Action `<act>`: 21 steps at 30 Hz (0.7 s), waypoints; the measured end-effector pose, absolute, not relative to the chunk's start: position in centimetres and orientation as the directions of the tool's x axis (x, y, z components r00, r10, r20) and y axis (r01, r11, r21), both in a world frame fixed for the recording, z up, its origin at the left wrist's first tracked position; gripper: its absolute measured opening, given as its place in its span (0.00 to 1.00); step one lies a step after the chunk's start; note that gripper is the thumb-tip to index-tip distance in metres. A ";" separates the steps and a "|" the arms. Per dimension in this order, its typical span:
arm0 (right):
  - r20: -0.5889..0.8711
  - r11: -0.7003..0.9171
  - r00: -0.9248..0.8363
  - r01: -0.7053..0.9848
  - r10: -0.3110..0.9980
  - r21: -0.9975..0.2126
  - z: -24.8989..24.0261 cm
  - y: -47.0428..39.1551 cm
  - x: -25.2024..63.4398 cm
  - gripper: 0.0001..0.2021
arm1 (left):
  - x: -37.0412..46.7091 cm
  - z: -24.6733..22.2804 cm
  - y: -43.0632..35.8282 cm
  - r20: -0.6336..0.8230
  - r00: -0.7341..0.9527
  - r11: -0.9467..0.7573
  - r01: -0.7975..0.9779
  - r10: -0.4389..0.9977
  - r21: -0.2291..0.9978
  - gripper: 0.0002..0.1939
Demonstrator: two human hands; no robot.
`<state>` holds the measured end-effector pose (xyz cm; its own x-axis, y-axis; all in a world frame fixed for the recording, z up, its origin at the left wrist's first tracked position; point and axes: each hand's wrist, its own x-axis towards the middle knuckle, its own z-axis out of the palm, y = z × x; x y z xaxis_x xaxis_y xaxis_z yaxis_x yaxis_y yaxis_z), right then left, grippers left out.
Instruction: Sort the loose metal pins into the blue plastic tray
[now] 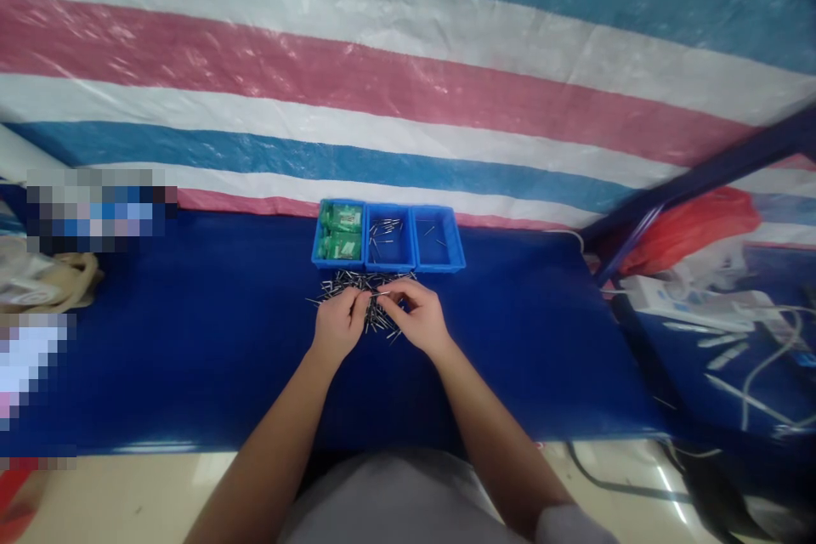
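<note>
My left hand point(340, 325) is closed in a pinch over the pile; what lies between its fingers is hidden. Thumb and forefinger of my right hand point(421, 316) pinch a thin metal rod point(382, 294), whose end points toward my left fingertips. Below and behind both hands spreads a pile of thin dark metal rods point(376, 320), too small to tell their exact kind. Just beyond it stand three joined blue bins. Green packets point(344, 218) fill the left bin point(315, 252). Several rods lie in the middle bin point(399, 258), and a few in the right bin point(450, 255).
A dark blue tabletop point(529, 340) runs left and right, backed by a striped plastic sheet point(408, 93). At right are a blue frame post point(628, 246), a red bag point(694, 229), a white power strip point(676, 304) and cables. A beige bundle point(70, 280) lies far left.
</note>
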<state>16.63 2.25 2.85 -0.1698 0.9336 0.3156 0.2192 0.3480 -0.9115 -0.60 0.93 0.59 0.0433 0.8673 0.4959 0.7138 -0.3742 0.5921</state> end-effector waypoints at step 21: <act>0.314 0.341 -0.138 0.279 0.940 -0.898 3.0 2.3 16.6 0.07 | -0.3 0.7 0.8 0.498 0.036 -0.406 0.632 0.866 0.660 0.10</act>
